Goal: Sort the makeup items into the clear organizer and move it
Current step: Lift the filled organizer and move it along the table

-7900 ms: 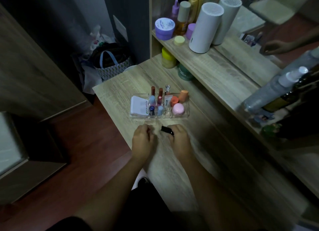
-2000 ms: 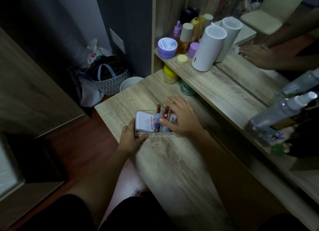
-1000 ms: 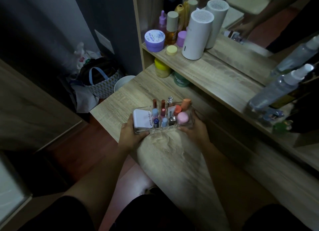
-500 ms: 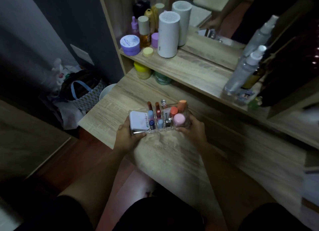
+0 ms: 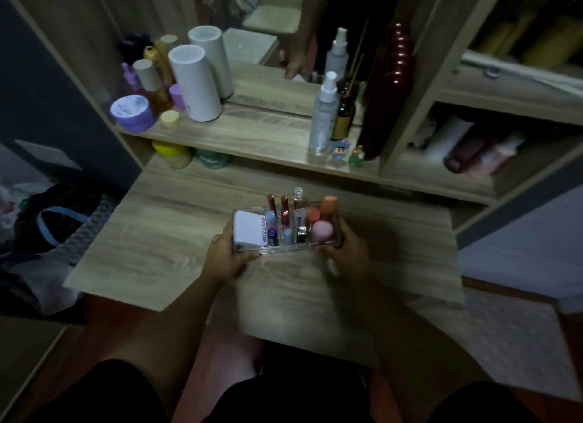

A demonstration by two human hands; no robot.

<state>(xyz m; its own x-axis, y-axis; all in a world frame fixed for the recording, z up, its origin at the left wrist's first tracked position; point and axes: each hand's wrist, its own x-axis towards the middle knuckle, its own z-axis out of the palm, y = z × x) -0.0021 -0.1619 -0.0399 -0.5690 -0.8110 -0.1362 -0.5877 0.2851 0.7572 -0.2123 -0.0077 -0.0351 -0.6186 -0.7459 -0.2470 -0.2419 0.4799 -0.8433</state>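
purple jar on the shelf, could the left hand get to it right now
Probably not right away: the left hand is gripping the clear organizer together with the right hand. The path to the purple jar looks open otherwise.

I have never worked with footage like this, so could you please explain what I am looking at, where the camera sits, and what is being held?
No machine here: a person wears one wide-angle camera on the head, looking down at both hands. The left hand and right hand grip the ends of a clear organizer over a wooden desk. Inside it stand lipsticks, a white compact and a pink sponge. Behind, a shelf carries bottles and jars before a mirror.
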